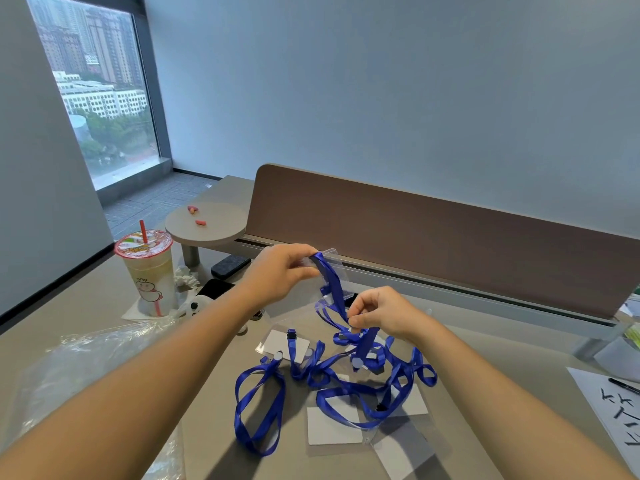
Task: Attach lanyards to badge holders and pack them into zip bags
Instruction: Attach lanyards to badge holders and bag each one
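My left hand (280,271) holds up a clear zip bag (337,268) by its top edge above the desk. A blue lanyard (334,289) runs out of the bag's mouth and down. My right hand (379,315) pinches that lanyard lower down, just above the desk. Under both hands lies a tangle of blue lanyards (363,379) clipped to clear badge holders with white cards (332,426). One more badge holder (282,342) lies to the left with a looped lanyard (258,407) trailing toward me.
A bubble tea cup with a red straw (149,268) stands at the left, next to crumpled tissue and a black phone (218,289). Clear plastic wrap (79,368) lies at the near left. A brown divider panel (433,237) borders the desk's far side. Paper with ink writing (613,407) sits at the right.
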Tool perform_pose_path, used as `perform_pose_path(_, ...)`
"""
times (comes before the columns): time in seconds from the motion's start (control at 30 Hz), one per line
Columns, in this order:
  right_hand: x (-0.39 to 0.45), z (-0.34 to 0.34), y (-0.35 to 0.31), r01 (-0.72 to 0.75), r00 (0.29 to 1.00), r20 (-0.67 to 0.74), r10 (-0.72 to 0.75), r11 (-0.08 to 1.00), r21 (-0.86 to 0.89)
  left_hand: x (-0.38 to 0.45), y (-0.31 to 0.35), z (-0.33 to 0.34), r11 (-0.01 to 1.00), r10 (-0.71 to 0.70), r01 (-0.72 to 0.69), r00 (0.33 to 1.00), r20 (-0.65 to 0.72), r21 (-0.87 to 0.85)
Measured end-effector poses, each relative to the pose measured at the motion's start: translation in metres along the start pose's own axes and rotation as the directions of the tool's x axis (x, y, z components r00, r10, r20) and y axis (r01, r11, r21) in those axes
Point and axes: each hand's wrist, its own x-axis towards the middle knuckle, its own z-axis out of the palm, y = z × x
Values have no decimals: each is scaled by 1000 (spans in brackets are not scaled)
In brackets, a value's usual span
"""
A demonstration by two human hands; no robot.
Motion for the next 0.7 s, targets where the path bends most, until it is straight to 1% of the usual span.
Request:
perform_pose_path(0.07, 1, 1, 0, -3, 1000, -3, 3, 1000, 18, 0, 0, -2, 997, 13, -10, 999, 47, -79)
perform_pose_path(0.17, 2, 2, 1, -3, 1000, -14, 3, 1000, -5, -3, -1, -4, 992, 37, -19, 989, 145, -122)
perform_pose_path(0.3, 4, 0, 0, -25, 999, -47, 18, 989, -143, -5, 3, -2, 997, 15, 5, 962, 272, -74)
perform_pose_path(0.37, 5, -3, -3, -29, 999, -30, 25, 989, -147, -5, 6, 0, 1000, 12, -3, 944, 329, -30)
perform_pose_path(0.53, 3, -10, -12, -12, 1000, 18, 11, 1000, 11, -5, 11, 9, 998, -15, -16, 900, 436, 67)
perform_pose_path(0.7, -2, -11, -20, -4, 1000, 26, 0, 984, 179, -4, 13, 16, 979, -64, -38, 871, 487, 198)
